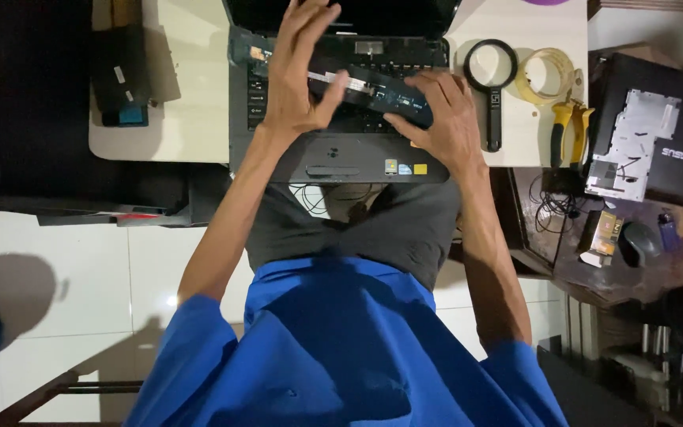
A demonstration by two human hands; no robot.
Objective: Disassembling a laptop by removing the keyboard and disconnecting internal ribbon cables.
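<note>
A dark open laptop (341,162) lies at the near edge of a white table (191,119). Its keyboard panel (373,88) is lifted off the base at a slant. My left hand (298,75) pinches the panel's left part between thumb and fingers, which are spread upward. My right hand (440,119) grips the panel's right end from above. The keyboard bay under the panel is mostly hidden by my hands.
A black magnifying glass (492,79), a roll of clear tape (545,75) and yellow-handled pliers (569,130) lie right of the laptop. A black battery pack (120,75) sits at the left. On a dark side table are another laptop (666,119), a mouse (640,239) and cables.
</note>
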